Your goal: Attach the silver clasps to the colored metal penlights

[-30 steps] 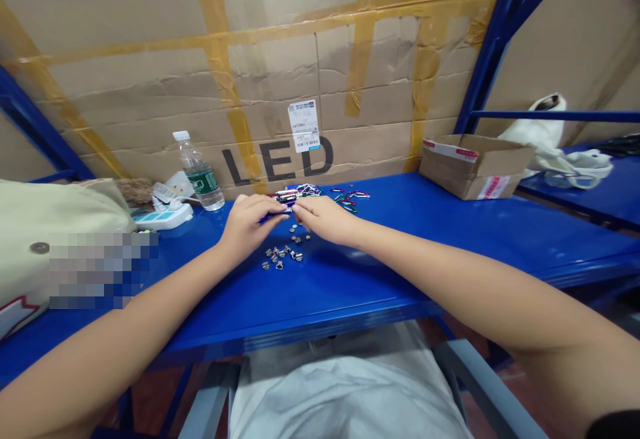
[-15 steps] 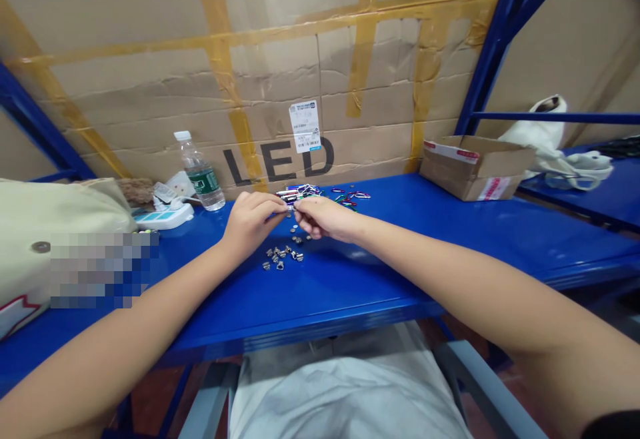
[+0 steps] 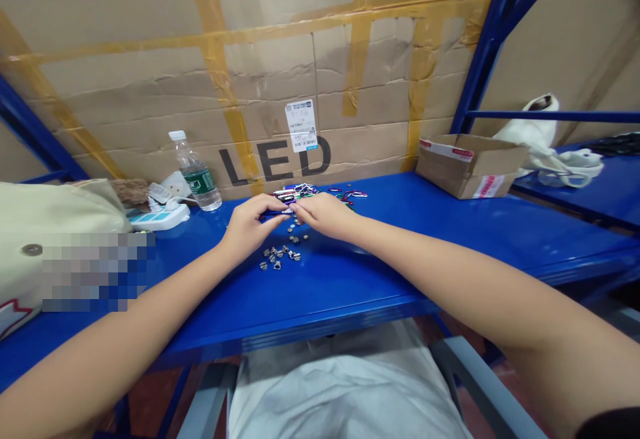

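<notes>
My left hand (image 3: 246, 224) and my right hand (image 3: 327, 216) meet above the blue tabletop, fingers closed in pinches. Between their fingertips is a small, thin metallic piece (image 3: 288, 211); the fingers cover most of it, so its kind does not show. Just behind the hands lies a pile of shiny coloured and silver slim pieces (image 3: 299, 190). To its right are scattered several coloured loop-shaped pieces (image 3: 356, 194), partly hidden by my right hand. Several small silver metal parts (image 3: 278, 252) lie in front of my hands, with a few tiny round discs (image 3: 294, 238) nearer the fingers.
A water bottle (image 3: 200, 176) stands at the back left, beside a white power strip (image 3: 163, 218). A pale bag (image 3: 55, 209) covers the table's left end. On the right sits an open cardboard box (image 3: 470, 166). A large carton marked LED (image 3: 270, 86) rises along the back edge.
My right hand has turned, its fingers now tucked more out of sight. My left thumb and fingers have spread slightly around the small piece. The view has shifted a little.
</notes>
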`<state>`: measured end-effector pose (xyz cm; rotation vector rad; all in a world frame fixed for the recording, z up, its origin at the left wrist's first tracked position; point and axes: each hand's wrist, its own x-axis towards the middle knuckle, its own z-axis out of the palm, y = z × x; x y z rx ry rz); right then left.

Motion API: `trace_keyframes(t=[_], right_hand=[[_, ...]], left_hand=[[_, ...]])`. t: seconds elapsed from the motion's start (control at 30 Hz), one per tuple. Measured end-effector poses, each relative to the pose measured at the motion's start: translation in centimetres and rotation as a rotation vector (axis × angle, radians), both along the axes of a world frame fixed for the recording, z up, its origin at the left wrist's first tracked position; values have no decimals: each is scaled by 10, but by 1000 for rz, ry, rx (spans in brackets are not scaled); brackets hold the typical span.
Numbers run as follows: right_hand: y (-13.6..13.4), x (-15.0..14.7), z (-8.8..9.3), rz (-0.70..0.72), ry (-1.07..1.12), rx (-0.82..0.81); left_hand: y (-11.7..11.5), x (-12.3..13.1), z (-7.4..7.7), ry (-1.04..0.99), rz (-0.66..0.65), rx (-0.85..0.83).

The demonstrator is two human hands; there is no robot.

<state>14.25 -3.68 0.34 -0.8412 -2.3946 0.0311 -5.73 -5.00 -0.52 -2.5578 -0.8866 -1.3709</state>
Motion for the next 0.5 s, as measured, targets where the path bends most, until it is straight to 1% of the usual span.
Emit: trace_keyframes(t=[0.07,0.13,0.2,0.3,0.4,0.5], right_hand=[[-3,-4,-3,14,98,-87],[-7,-8,-5,49,238,-256],[-10,-12,-7,99,377,-498],[-13,-14,-7,186,543,-893],[-14,-13,-6,251,617,-1186],[-12,-11,-6,279,594,-1369]], left_hand=[[-2,0,-1,9,-21,43],[-4,0,-1,17,-23,95],[-5,-1,-1,43,8,168],[-4,-5,-1,145,77,299],[-2,-10,0,259,117,378],[-1,-14,1,345,87,434]])
